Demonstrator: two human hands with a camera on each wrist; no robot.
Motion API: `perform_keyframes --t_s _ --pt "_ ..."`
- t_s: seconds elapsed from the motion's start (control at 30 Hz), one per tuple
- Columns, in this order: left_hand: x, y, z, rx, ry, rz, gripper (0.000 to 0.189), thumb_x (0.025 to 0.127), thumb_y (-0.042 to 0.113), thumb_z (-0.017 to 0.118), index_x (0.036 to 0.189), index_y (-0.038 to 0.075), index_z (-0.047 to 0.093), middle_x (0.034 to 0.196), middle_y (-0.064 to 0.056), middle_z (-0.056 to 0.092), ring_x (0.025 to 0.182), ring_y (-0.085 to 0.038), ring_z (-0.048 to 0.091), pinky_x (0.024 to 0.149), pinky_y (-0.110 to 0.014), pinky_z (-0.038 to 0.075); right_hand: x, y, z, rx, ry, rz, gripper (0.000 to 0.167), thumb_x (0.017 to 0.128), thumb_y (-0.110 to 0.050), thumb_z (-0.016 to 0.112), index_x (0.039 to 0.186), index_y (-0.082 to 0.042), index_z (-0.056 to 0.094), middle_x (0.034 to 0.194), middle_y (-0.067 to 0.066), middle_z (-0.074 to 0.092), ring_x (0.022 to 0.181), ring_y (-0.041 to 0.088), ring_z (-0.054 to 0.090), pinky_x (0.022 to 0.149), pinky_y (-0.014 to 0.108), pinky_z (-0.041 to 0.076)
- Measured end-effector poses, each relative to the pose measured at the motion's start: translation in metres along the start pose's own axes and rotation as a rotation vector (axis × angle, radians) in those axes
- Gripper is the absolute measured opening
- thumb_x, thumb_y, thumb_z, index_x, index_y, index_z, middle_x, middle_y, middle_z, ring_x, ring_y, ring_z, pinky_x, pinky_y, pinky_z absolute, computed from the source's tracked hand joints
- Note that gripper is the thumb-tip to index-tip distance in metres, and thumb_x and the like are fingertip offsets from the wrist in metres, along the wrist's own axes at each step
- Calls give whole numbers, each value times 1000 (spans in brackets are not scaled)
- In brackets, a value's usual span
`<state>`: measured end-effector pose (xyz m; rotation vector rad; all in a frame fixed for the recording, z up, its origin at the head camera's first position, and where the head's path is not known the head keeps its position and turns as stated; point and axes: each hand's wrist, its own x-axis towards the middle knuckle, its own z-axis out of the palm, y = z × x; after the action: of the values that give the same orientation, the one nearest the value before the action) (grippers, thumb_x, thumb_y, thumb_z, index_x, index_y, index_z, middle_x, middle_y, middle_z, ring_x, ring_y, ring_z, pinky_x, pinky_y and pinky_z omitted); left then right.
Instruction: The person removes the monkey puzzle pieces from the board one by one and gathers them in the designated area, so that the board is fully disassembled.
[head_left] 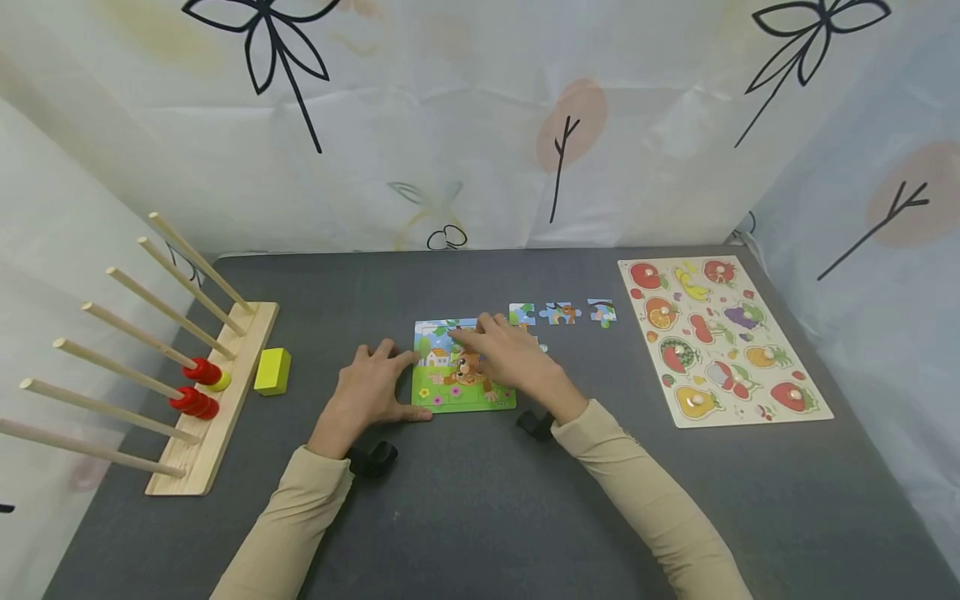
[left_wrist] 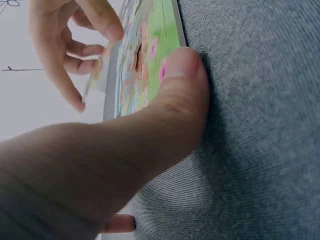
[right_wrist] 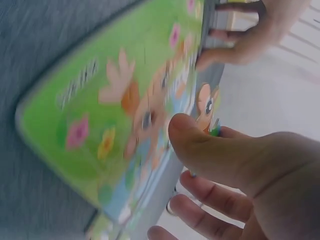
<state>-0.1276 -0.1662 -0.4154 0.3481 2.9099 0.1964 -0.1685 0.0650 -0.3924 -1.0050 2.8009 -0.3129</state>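
A jigsaw puzzle board [head_left: 457,402] with a green, blue and brown animal picture lies on the table, a gap in its picture visible in the head view. My left hand [head_left: 367,387] rests at the board's left side, its thumb [left_wrist: 182,70] touching the near edge. Over the board's upper right part, my right hand [head_left: 513,354] pinches a puzzle piece [right_wrist: 206,105] between thumb and fingers. An eye shows on that piece, which is held above the board. Part of the picture is hidden under the right hand in the head view.
Loose puzzle pieces [head_left: 561,313] lie behind the board, one partly covered by my right hand. A wooden peg stand [head_left: 225,392] with red and yellow rings stands left, beside a yellow block [head_left: 272,372]. A fruit puzzle board [head_left: 723,350] lies right.
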Motion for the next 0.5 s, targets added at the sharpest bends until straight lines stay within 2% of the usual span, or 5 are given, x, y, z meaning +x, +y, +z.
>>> perform_keyframes --t_s 0.27,0.5 --pt "0 0 -1 3 -7 -4 98 68 67 86 147 19 55 143 -21 51 125 -50 51 78 -63 56 -18 36 -12 23 -3 62 47 101 -22 66 148 -21 56 115 13 61 99 28 54 78 40 51" --pt "0 1 -3 0 -15 -2 97 69 66 86 148 18 55 143 -22 51 125 -51 50 79 -63 56 -37 70 -15 4 -35 140 45 100 -13 66 144 -21 60 107 13 60 97 29 53 75 40 48"
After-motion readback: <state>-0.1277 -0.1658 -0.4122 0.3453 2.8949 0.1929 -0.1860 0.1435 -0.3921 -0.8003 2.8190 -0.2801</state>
